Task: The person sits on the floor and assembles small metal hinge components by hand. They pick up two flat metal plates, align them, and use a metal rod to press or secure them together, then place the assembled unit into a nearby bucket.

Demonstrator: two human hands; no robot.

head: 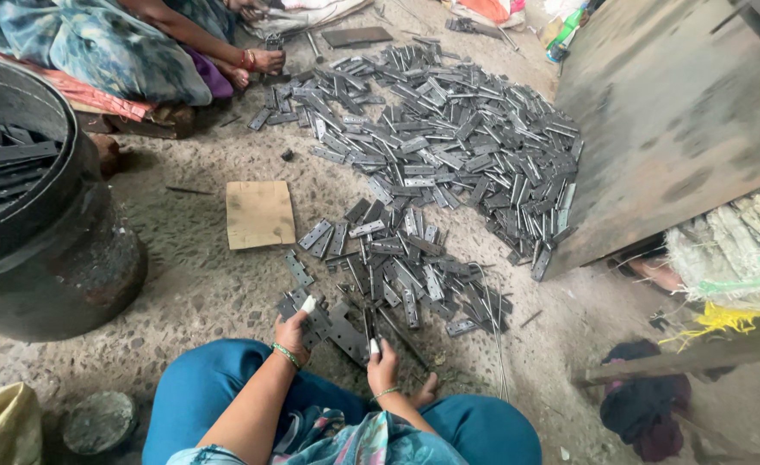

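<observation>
I sit on the floor with blue-clad knees. My left hand (294,330), white tape on a fingertip, grips a dark metal hinge (335,325) by its left end. My right hand (382,364), also taped, pinches a thin metal pin (369,325) standing at the hinge's right side. Just beyond my hands lies a small heap of grey hinge leaves (397,258). A much larger heap (457,138) spreads farther back.
A black metal drum (44,250) holding flat strips stands at left. A cardboard piece (259,213) lies on the concrete. Another person (121,43) sits at the top left, hand on the floor. A large tilted metal sheet (673,120) fills the right; rags and rope lie below it.
</observation>
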